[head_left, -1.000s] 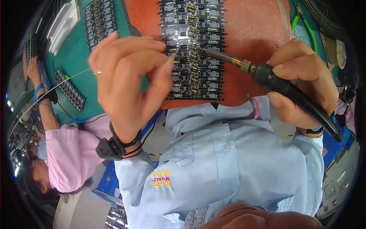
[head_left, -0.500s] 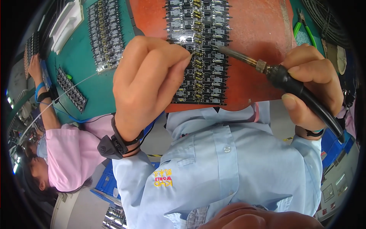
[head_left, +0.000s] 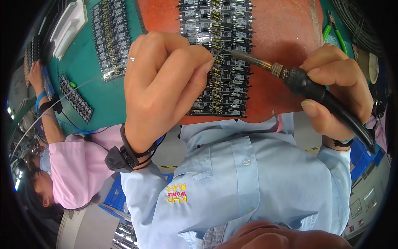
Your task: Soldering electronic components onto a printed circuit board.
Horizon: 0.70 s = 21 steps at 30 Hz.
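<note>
My left hand [head_left: 166,83] is closed in a pinch over the left part of a panel of black circuit boards [head_left: 236,93] with a row of yellowish parts down its middle. A thin solder wire [head_left: 56,106] runs from the left toward this hand, and a fine end shows at the fingertips. My right hand [head_left: 342,85] grips the black handle of a soldering iron [head_left: 309,85]. The iron points left, its tip over the panel's middle row, close to my left fingertips. Whether the tip touches a joint is too small to tell.
An orange-red mat [head_left: 282,25] lies under the panel on a green table [head_left: 99,99]. Another board panel [head_left: 110,37], a small dark board [head_left: 76,97] and a white tray [head_left: 68,31] are leftward. Green-handled pliers [head_left: 338,35] lie right. A co-worker in pink [head_left: 78,170] reaches in left.
My left hand has shifted slightly right and up. The soldering iron's tip has moved a little left, so tip and left fingertips are nearer each other. Both grips are unchanged.
</note>
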### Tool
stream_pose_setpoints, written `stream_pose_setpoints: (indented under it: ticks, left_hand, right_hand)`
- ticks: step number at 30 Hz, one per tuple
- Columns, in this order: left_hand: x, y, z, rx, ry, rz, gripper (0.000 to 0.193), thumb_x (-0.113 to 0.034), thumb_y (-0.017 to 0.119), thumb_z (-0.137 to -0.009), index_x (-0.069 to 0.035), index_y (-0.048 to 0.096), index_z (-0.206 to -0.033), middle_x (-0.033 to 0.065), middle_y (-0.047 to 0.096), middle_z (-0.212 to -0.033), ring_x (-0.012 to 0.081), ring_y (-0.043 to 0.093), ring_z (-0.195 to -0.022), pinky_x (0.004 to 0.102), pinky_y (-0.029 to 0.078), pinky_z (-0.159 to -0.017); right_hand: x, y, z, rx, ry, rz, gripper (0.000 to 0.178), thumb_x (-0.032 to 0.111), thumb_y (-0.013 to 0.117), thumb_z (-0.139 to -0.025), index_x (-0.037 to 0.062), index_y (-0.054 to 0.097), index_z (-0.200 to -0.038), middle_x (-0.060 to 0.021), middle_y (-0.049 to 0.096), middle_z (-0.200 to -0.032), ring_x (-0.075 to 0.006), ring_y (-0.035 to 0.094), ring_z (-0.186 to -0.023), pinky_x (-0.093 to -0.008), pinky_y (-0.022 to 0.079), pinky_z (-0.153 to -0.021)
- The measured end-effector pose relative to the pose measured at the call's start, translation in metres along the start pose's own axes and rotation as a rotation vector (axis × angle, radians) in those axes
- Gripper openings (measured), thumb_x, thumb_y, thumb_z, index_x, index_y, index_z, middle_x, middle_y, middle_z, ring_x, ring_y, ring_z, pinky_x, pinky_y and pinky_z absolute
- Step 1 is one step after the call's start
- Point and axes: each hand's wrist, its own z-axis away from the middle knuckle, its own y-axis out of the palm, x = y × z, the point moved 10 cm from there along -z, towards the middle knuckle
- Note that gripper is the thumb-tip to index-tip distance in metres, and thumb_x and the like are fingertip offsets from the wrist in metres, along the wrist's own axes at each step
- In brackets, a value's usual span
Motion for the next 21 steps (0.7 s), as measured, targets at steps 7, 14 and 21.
stream_pose_setpoints:
  ticks: [7, 14, 21]
  left_hand:
    - [0.002, 0.006, -0.001, 0.003, -0.003, 0.001, 0.014, 0.006, 0.075, -0.08, 0.0, 0.07, -0.092, 0.008, 0.059, -0.09, 0.0115, 0.054, -0.066, 0.0233, 0.043, -0.054]
    - [-0.005, 0.004, -0.001, -0.041, 0.042, -0.048, 0.016, 0.005, 0.075, -0.077, -0.003, 0.068, -0.088, 0.0087, 0.066, -0.094, 0.0185, 0.061, -0.079, 0.0287, 0.047, -0.067]
    - [-0.012, 0.009, -0.003, -0.025, 0.164, -0.109, 0.017, 0.001, 0.073, -0.074, -0.009, 0.063, -0.085, 0.003, 0.075, -0.103, 0.0242, 0.066, -0.098, 0.0378, 0.038, -0.094]
  right_hand:
    - [-0.003, 0.002, 0.001, -0.005, 0.002, -0.011, 0.037, 0.012, 0.076, -0.079, -0.0064, 0.059, -0.105, -0.0235, 0.064, -0.093, -0.0249, 0.062, -0.082, -0.0329, 0.048, -0.072]
    - [-0.006, 0.0, 0.006, 0.063, 0.104, 0.092, 0.037, 0.013, 0.077, -0.079, -0.0066, 0.058, -0.104, -0.024, 0.064, -0.092, -0.0244, 0.062, -0.081, -0.0331, 0.049, -0.071]
    - [-0.009, -0.004, 0.005, 0.086, 0.128, 0.113, 0.036, 0.014, 0.076, -0.08, -0.0063, 0.059, -0.104, -0.0236, 0.063, -0.092, -0.0244, 0.062, -0.08, -0.0331, 0.049, -0.071]
